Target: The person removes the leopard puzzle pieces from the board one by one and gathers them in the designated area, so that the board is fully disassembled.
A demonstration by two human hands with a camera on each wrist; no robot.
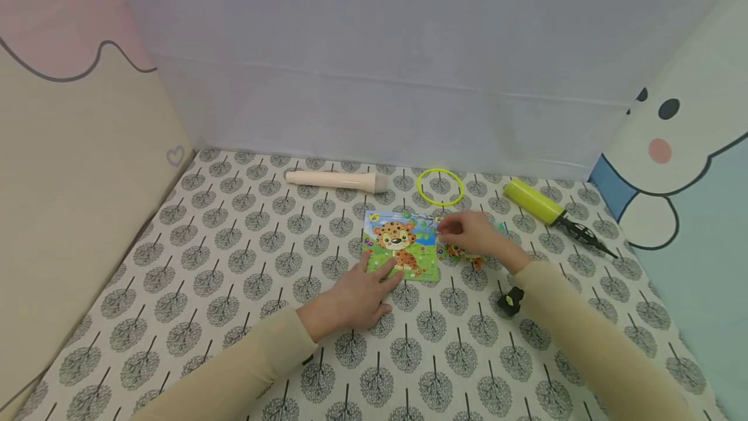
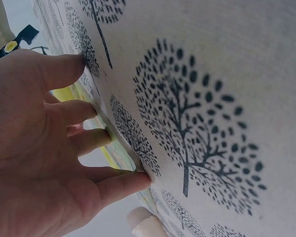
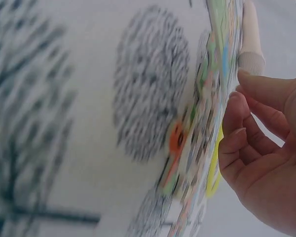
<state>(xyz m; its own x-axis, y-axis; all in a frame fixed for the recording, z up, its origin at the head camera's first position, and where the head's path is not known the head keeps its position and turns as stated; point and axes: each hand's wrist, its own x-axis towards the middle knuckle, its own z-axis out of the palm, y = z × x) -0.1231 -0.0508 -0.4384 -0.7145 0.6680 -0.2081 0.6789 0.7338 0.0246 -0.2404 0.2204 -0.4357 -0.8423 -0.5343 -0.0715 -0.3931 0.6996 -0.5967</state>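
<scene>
Colourful puzzle board (image 1: 402, 245) lies under left fingers (image 1: 390, 269).

left hand (image 1: 356, 294) flat, right hand (image 1: 473, 234) pinching

Light: soft, even and bright in the head view; no single source shows.
Shadows: faint, short ones under the left hand (image 1: 356, 294) and beside the yellow ring (image 1: 440, 186).
Glare: no hot spots on the tree-print cloth (image 1: 234, 265).
Distortion: in the head view, the cloth's edges fan outward away from the ring, a wide-lens bend.
Left wrist view: the print is sharp near the fingers (image 2: 89, 111); the palm is in shade.
Right wrist view: heavily blurred; the puzzle board (image 3: 207, 123) smears into streaks, and the right hand (image 3: 266, 158) is soft.
</scene>
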